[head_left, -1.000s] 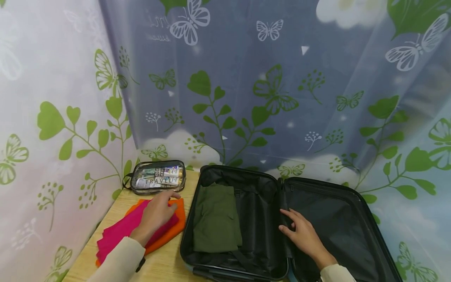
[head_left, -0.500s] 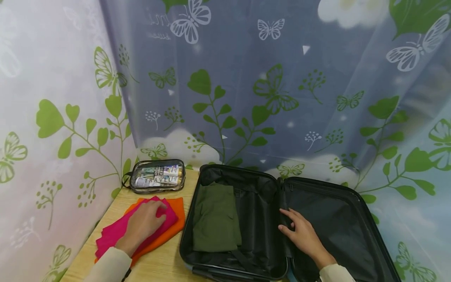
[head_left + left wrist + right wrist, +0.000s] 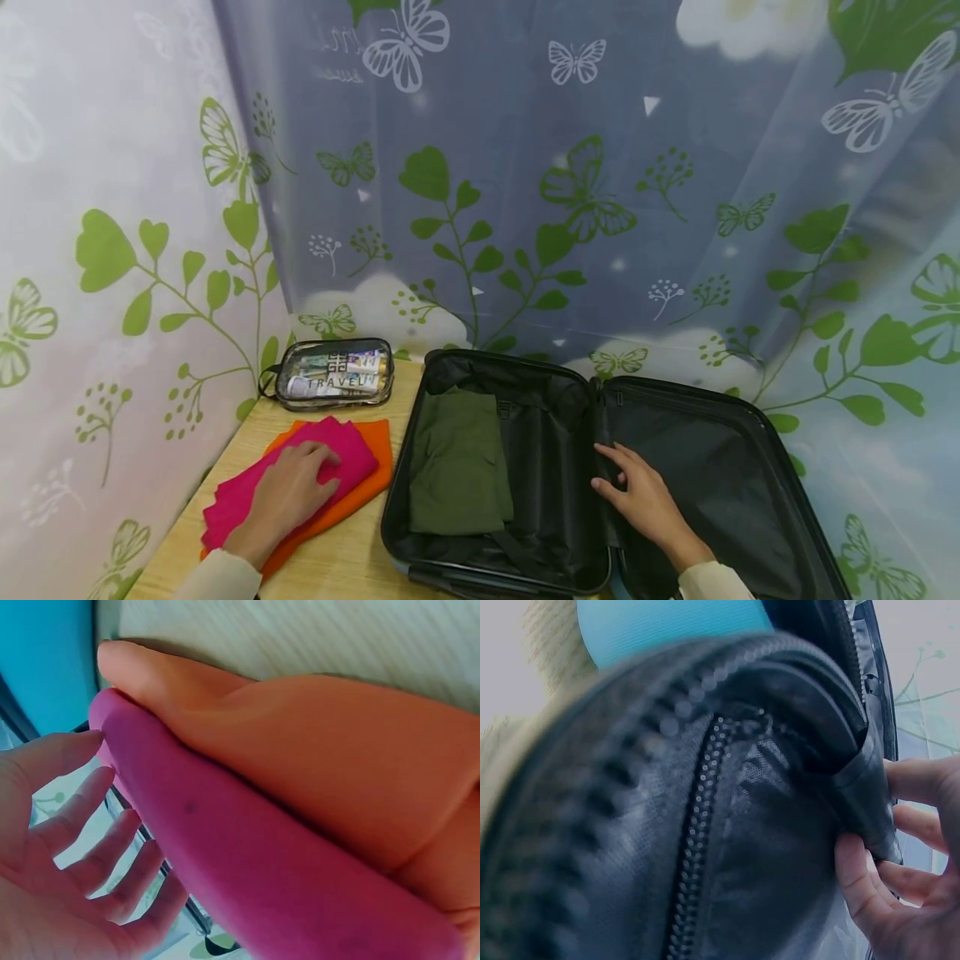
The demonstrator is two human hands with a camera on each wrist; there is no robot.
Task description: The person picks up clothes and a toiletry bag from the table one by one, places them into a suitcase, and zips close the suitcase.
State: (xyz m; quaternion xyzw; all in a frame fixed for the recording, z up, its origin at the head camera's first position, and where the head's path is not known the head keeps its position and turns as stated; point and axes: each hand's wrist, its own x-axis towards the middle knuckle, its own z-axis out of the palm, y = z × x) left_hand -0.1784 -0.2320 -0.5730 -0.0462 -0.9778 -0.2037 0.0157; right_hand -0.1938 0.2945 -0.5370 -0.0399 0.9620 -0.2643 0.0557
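My left hand [image 3: 288, 492] is over a folded pink cloth [image 3: 352, 454], which lies on a folded orange cloth [image 3: 381, 471] on the table. In the left wrist view the fingers are spread, loosely bent, with tips right at the edge of the pink cloth [image 3: 247, 855]; nothing is gripped. A black-lined suitcase [image 3: 558, 475] lies wide open, with a folded dark green garment [image 3: 459, 467] in its left half. At the hinge between the halves rests my right hand [image 3: 641, 492], fingers extended. Its thumb and fingertips touch the black lining [image 3: 780, 832] in the right wrist view.
Behind the cloths sits a clear travel pouch [image 3: 337, 375] with several small tubes inside. The suitcase lid [image 3: 697, 483] lies folded out to the right. A patterned curtain [image 3: 495, 208] hangs at the back and sides of the wooden table [image 3: 352, 550].
My left hand has moved left and toward me over the pink cloth, uncovering more of its far corner. The right hand stays at the suitcase hinge.
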